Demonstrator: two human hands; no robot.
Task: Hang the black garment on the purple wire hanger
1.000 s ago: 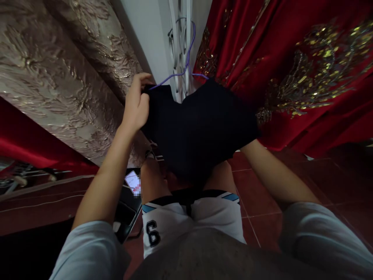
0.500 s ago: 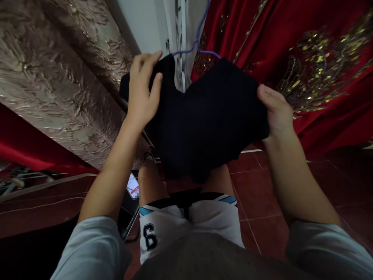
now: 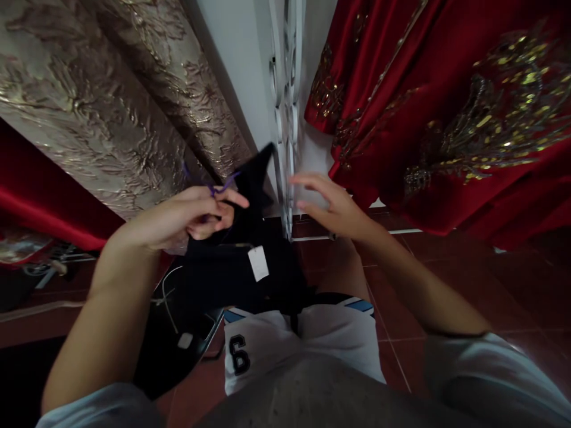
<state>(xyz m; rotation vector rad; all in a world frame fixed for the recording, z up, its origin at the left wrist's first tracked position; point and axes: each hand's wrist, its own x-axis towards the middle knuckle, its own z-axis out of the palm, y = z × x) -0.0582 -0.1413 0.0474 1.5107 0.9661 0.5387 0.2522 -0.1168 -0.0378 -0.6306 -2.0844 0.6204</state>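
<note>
We see the left hand [image 3: 207,217] with its fingers curled in around the purple hanger [image 3: 223,189], the index finger reaching out toward the dark garment [image 3: 255,178]; that grip near the hanger's middle probably lets one hand bear the weight. The garment sits in front of us, between the left hand and the lap, one pointed edge sticking up beside the hanger and dark cloth spreading below. The lower cloth seems to rest over the left leg, which would take some of the load, though black on black hides its limits. On it a white tag [image 3: 259,263] lies face up. The right hand [image 3: 334,208] is apart from the cloth, thumb and fingers parted and bent, with nothing visible between them; we judge that the left grip leaves it free. Its fingertips are blurred, before the white metal lattice [image 3: 289,119]. The red sequinned fabric [image 3: 486,196] hangs to the right and the beige embossed fabric [image 3: 134,119] to the left, so we sit in the gap between, which likely keeps the work close to the body.
</note>
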